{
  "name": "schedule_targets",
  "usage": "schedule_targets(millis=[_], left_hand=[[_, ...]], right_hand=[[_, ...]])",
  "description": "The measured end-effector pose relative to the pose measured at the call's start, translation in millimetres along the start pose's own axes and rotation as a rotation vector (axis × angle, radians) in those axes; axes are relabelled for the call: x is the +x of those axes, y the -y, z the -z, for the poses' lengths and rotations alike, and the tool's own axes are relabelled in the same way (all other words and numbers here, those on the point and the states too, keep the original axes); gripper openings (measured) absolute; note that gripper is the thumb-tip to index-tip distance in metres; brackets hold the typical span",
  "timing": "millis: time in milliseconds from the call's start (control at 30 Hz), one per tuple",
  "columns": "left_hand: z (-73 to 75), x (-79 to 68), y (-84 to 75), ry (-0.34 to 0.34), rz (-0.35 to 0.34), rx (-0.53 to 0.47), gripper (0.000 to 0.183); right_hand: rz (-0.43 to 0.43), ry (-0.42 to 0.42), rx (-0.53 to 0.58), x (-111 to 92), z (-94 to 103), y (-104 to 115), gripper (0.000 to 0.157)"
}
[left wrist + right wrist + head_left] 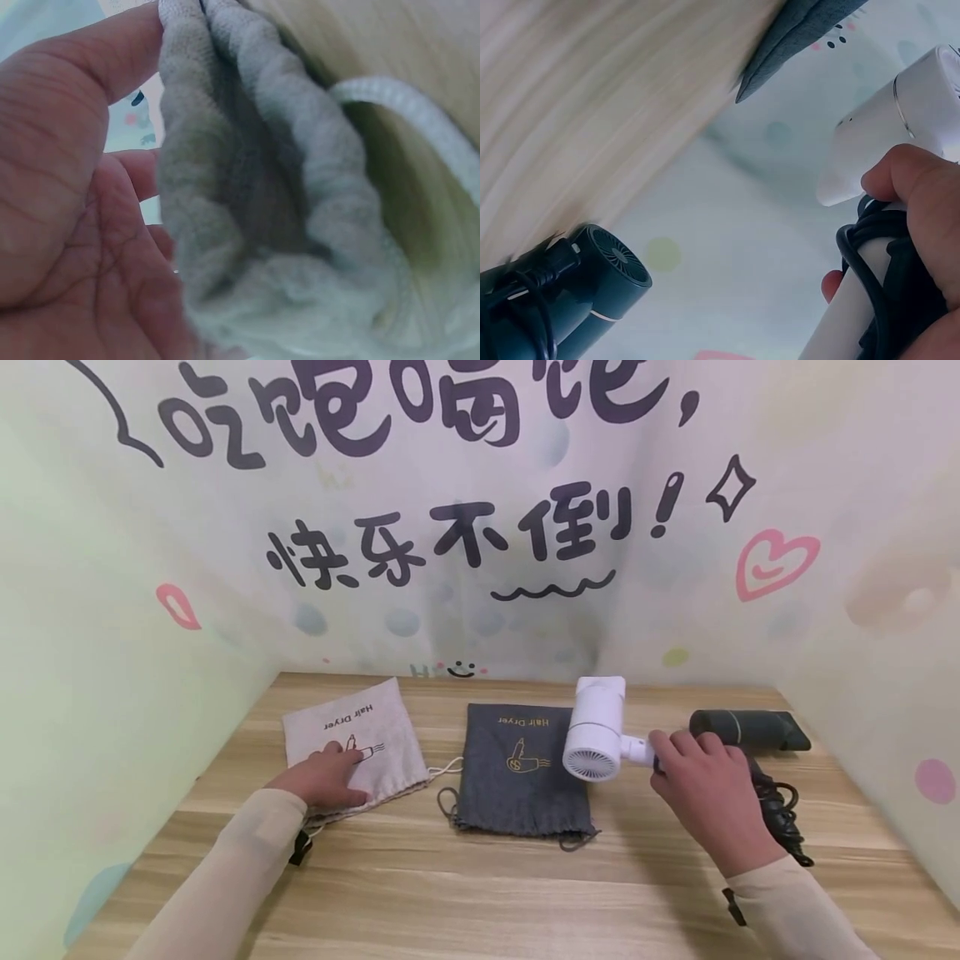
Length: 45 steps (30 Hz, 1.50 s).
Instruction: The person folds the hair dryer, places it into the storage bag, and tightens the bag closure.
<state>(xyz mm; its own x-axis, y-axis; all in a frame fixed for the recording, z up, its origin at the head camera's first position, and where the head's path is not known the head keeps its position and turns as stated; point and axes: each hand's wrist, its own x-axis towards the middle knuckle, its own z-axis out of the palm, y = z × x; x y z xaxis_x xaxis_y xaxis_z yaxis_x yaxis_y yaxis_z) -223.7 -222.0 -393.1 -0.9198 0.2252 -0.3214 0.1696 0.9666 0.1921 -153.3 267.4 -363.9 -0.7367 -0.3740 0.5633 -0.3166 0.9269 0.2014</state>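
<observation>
Handle (844, 311) in the right hand (708, 789), holding the white hair dryer (595, 731) near the right edge of the dark pouch (517, 802), with barrel (889, 124) left of the grip, crosswise, while resting the relaxed left hand (324, 779) on the pale pouch (393, 735) left of the dark pouch.

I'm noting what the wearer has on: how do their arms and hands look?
Long, plain cream fabric sleeves cover both arms: the left sleeve and the right sleeve each reach about the wrist. A small black strap-like piece shows by the left cuff, a similar black piece by the right. The left hand and right hand wear no gloves.
</observation>
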Motion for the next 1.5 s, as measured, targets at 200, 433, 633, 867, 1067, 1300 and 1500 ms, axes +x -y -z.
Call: schedule_targets(millis=[200,433,633,867,1067,1300,1500], left_hand=[[-2.7,-1.3,1.0,-0.019,-0.010,-0.008,0.080],[-9.0,-1.8,6.6,-0.098,-0.081,0.011,0.073],[-9.4,-7.7,11.5,-0.154,-0.150,-0.026,0.067],[0.8,-23.6,-3.6,-0.274,-0.217,-0.102,0.064],[20.8,-48.4,-46.0,-0.476,-0.354,-0.138,0.056],[21.4,-58.5,-96.1,-0.750,-0.509,-0.079,0.051],[17.4,-55.5,-132.2,-0.874,-0.605,-0.058,0.052]], right_hand=[[0.010,0.022,0.004,2.9,1.9,4.2,0.045],[0.033,0.026,0.001,9.1,6.6,11.0,0.046],[0.044,0.027,-0.002,14.0,8.2,16.6,0.045],[0.046,0.036,0.008,15.8,6.9,23.3,0.045],[0.049,0.044,0.011,21.5,8.0,32.8,0.044],[0.055,0.028,0.022,28.7,7.8,45.1,0.041],[0.049,0.008,0.041,32.8,9.1,54.3,0.043]])
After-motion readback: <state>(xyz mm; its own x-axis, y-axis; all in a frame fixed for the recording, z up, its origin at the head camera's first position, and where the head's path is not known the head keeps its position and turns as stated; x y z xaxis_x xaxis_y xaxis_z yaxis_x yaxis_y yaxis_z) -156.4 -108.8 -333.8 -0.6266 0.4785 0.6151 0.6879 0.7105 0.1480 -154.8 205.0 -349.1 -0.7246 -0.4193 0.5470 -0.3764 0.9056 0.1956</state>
